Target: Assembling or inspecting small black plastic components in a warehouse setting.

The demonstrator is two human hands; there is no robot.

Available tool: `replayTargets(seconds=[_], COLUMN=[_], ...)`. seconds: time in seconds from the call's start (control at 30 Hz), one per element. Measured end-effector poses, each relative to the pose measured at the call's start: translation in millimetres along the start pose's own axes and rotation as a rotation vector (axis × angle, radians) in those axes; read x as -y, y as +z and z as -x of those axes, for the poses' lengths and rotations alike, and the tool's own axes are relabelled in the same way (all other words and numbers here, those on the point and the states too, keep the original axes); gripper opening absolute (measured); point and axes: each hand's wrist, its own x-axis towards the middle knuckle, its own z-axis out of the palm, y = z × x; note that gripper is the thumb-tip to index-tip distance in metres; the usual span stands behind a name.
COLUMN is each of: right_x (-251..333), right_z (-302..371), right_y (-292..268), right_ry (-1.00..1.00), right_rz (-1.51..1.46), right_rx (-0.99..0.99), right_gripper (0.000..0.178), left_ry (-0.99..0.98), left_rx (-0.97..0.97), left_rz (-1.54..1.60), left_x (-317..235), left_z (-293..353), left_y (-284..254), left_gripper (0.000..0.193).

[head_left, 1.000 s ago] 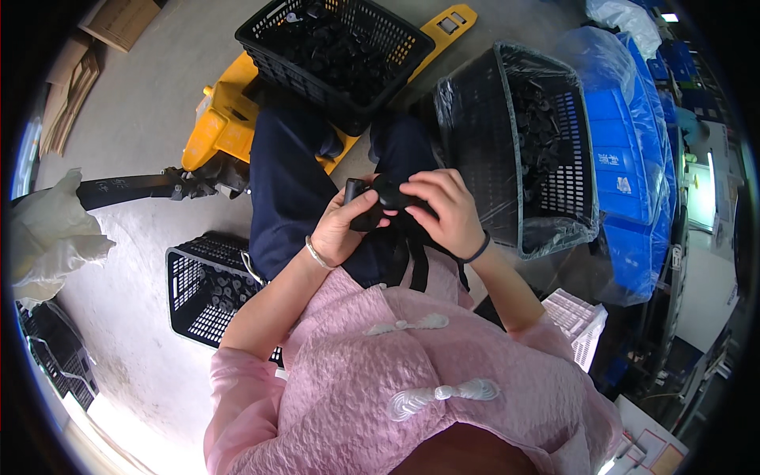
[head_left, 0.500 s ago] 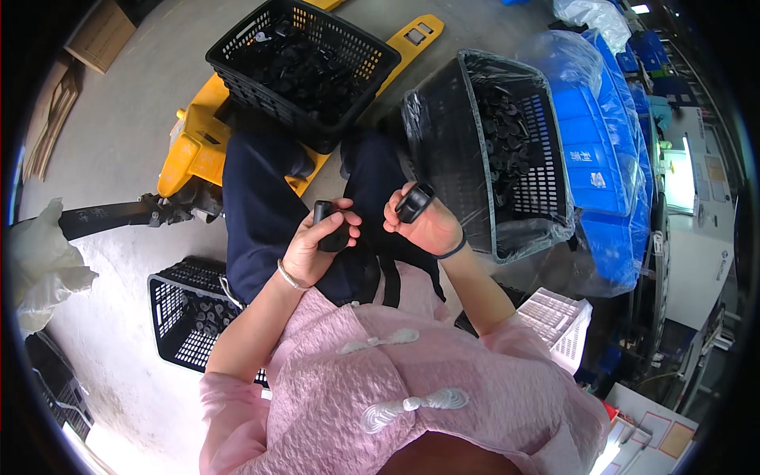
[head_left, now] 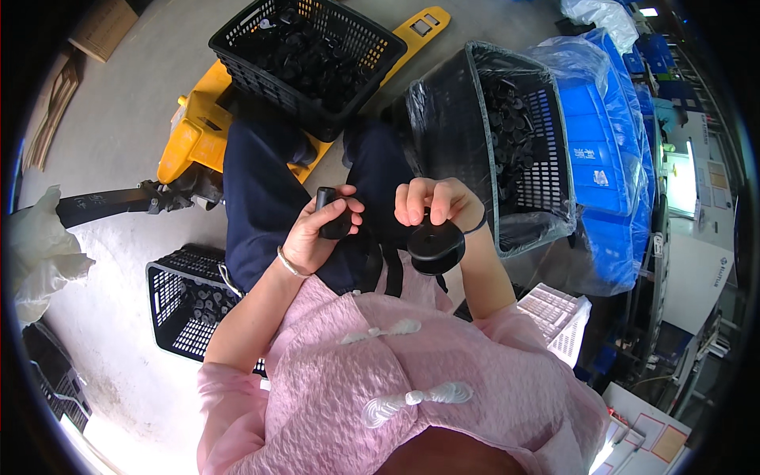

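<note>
My left hand (head_left: pixel 305 243) is closed around a black plastic part with a short upright cylinder (head_left: pixel 324 198) and a rounded lower body, partly covered by my fingers. In my right hand (head_left: pixel 439 198), fingertips grip a black spool-shaped part (head_left: pixel 437 244) from above. Its flat round face, with a small hole near the middle, shows toward me, and a second disc sits beneath it. The two parts are held apart above my lap. Ahead stands a black crate (head_left: pixel 273 89) full of similar black pieces. A plastic-lined black crate (head_left: pixel 443 119) at the right also holds many black parts.
The far crate rests on a yellow pallet jack (head_left: pixel 194 142), its dark handle (head_left: pixel 103 206) reaching left. A smaller black crate (head_left: pixel 165 309) with parts stands at lower left. Blue bins (head_left: pixel 590 119) wrapped in film and a white basket (head_left: pixel 558 317) are on the right.
My right hand has turned over, palm now downward, and come slightly toward me. Its spool-shaped part has tilted so its round face shows. My left hand has barely moved.
</note>
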Motion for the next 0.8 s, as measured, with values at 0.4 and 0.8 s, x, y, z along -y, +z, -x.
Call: replayTargets(seconds=[0.4, 0.8], right_x=[13.4, 68.7], right_z=[29.7, 10.4], right_y=[-13.3, 14.5], right_ry=[-0.087, 0.330], right_rz=[-0.078, 1.469], right_rx=[-0.327, -0.749], right_gripper=[0.033, 0.035], left_ry=[-0.095, -0.383], left_rx=[0.003, 0.218], left_rz=[0.047, -0.047], left_x=[0.1, -4.6], left_z=[-3.4, -13.9], left_y=[-8.4, 2.3], left_gripper=[0.037, 0.076])
